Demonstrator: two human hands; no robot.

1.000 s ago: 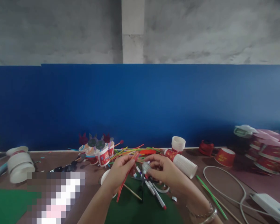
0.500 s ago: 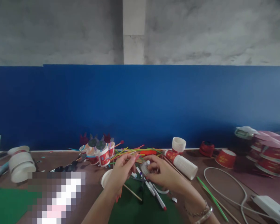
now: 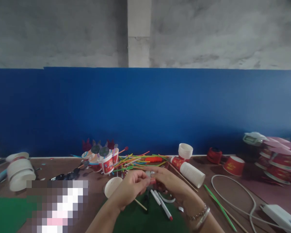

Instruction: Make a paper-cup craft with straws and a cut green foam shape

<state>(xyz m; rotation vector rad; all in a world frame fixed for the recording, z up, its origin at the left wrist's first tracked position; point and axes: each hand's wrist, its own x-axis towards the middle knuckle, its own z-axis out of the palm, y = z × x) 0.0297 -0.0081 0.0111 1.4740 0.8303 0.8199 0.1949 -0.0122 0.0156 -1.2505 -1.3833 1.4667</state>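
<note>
Over a dark green sheet [image 3: 150, 223], my two hands have come together. My left hand [image 3: 132, 187] pinches a small red piece [image 3: 153, 181] at its fingertips. My right hand [image 3: 169, 183], with bracelets at the wrist, curls around what looks like a roll of clear tape [image 3: 149, 174], mostly covered by the fingers. Below them lie a white marker with a red end [image 3: 165, 207], another white pen [image 3: 155, 197] and a wooden stick [image 3: 140, 205]. Dark scissors [image 3: 146, 202] are partly hidden. A white paper cup [image 3: 112, 187] stands just left of my left hand.
Decorated paper cups [image 3: 106, 163] and coloured sticks [image 3: 133, 161] sit at the back. Stacked cups [image 3: 192, 174] lie on their side to the right. Beyond them are a red cup [image 3: 234, 165], a white cable [image 3: 232, 176] and red-and-pink paper items [image 3: 283, 158]. More white cups [image 3: 21, 173] lie left.
My left hand has moved right and down with the red piece, bringing it to the clear roll at my right hand. The right fingers now lie closer around the roll.
</note>
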